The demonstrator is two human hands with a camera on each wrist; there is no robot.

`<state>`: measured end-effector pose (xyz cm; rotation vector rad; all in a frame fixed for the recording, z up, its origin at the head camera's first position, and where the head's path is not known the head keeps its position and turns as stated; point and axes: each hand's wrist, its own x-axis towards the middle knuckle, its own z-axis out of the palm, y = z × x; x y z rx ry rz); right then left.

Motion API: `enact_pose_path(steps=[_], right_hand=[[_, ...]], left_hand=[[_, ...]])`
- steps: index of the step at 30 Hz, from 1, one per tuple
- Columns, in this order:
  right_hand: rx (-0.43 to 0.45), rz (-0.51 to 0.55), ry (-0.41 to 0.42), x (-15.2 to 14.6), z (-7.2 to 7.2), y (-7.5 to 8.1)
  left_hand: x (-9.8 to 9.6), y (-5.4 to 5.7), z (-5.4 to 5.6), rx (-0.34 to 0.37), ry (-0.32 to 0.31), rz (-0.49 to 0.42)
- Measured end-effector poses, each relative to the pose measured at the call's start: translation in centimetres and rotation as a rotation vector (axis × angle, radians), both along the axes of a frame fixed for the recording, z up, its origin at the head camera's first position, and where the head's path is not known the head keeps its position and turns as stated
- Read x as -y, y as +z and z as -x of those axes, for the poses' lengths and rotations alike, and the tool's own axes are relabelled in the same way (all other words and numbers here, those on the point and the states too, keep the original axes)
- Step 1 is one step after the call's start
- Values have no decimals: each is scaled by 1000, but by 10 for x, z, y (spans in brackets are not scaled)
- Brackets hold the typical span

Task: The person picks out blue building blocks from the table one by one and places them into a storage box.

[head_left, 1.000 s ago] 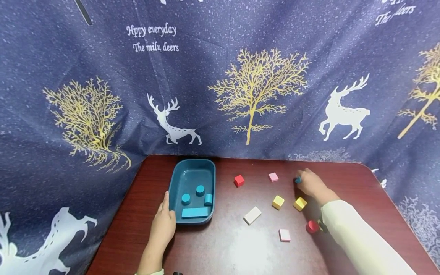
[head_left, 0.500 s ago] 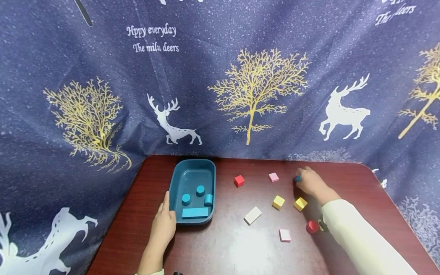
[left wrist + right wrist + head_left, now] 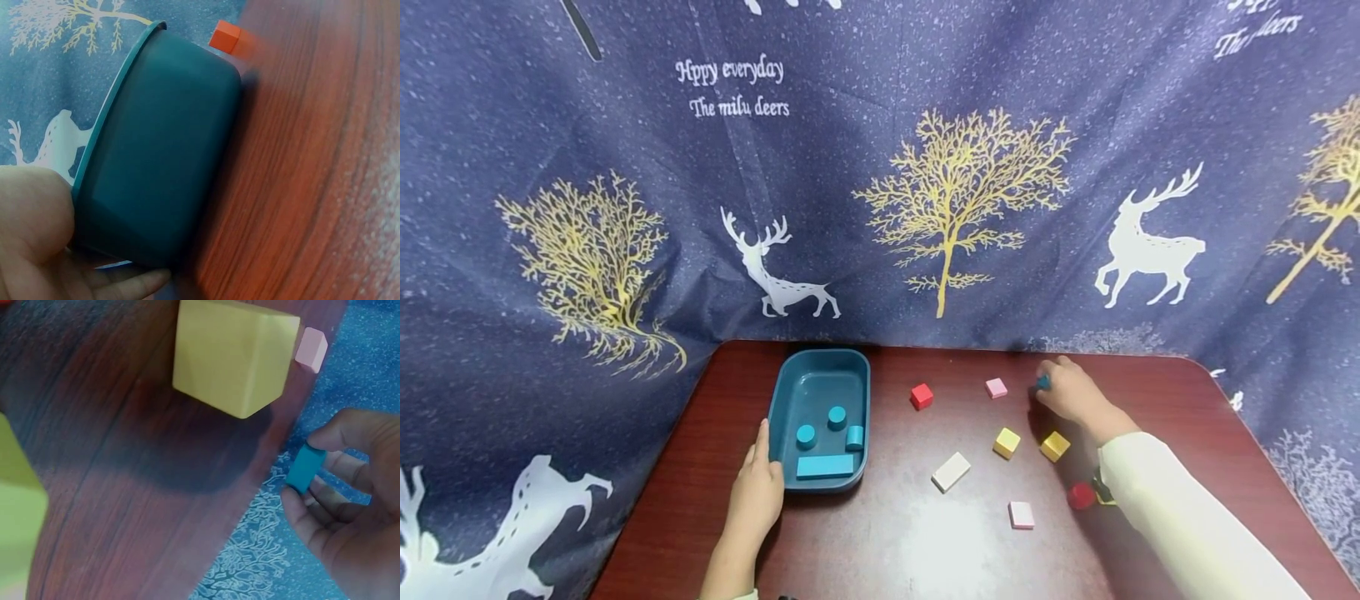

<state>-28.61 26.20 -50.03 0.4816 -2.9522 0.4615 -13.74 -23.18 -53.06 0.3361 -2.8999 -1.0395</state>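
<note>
My right hand (image 3: 1070, 391) pinches a small blue block (image 3: 305, 467) between thumb and fingers, near the table's far edge. My left hand (image 3: 757, 490) lies against the near left side of a dark teal tray (image 3: 865, 392), its fingers extended along that side. Inside the tray are two upright blue cylinders (image 3: 837, 418), a third rounded blue block (image 3: 854, 437) and a long blue block (image 3: 825, 467). Close to the right hand are two yellow cubes (image 3: 1055, 447) and a flat pink block (image 3: 996, 388).
A red cube (image 3: 922, 397) stands right of the tray. Farther forward are a white block (image 3: 951, 472), a pale pink square block (image 3: 1021, 515) and a red cylinder (image 3: 1081, 497) beside the right sleeve (image 3: 1180, 508). A patterned curtain (image 3: 880, 208) hangs behind the table (image 3: 880, 550).
My right hand has shifted slightly left and toward the far edge, with the blue block in its fingers. The left hand and tray hold their place.
</note>
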Motion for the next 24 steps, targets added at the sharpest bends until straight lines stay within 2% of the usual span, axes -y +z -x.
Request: enact_pose_path(steps=[8,24], right_hand=[[-6,-7,4,6,3,3],[-44,-24,27,28,8,22]], left_hand=[[-1,0,0,-12,5,6],[-2,-1,-2,-36,7,14]])
